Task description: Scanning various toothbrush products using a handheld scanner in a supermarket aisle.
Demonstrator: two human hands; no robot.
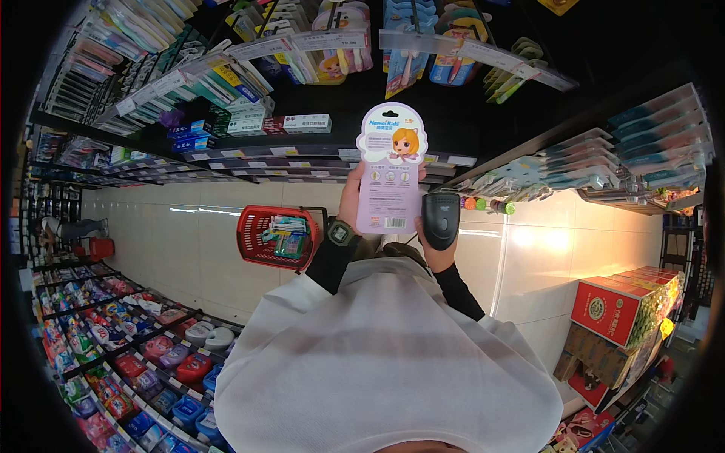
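My left hand [350, 195] holds a lilac cardboard backing card [389, 178], a children's toothbrush pack by its look. Its printed back faces me, with a cartoon figure at the top and a barcode near the bottom edge. Whatever is fixed to its front is hidden. In my right hand [439, 259] is a black handheld barcode scanner [440, 221], just right of the card. Fingertips show at the card's upper right edge; I cannot tell which hand they belong to. Beyond the card, children's toothbrush packs [405, 65] hang from hooks behind clear price strips.
Toothpaste boxes [300, 124] lie on the black shelf ahead. A red shopping basket [244, 238] with several packs in it is at my left. Detergent shelves [190, 368] run behind me on the left. Red cartons [603, 310] are stacked at right. Another person [79, 228] is far left.
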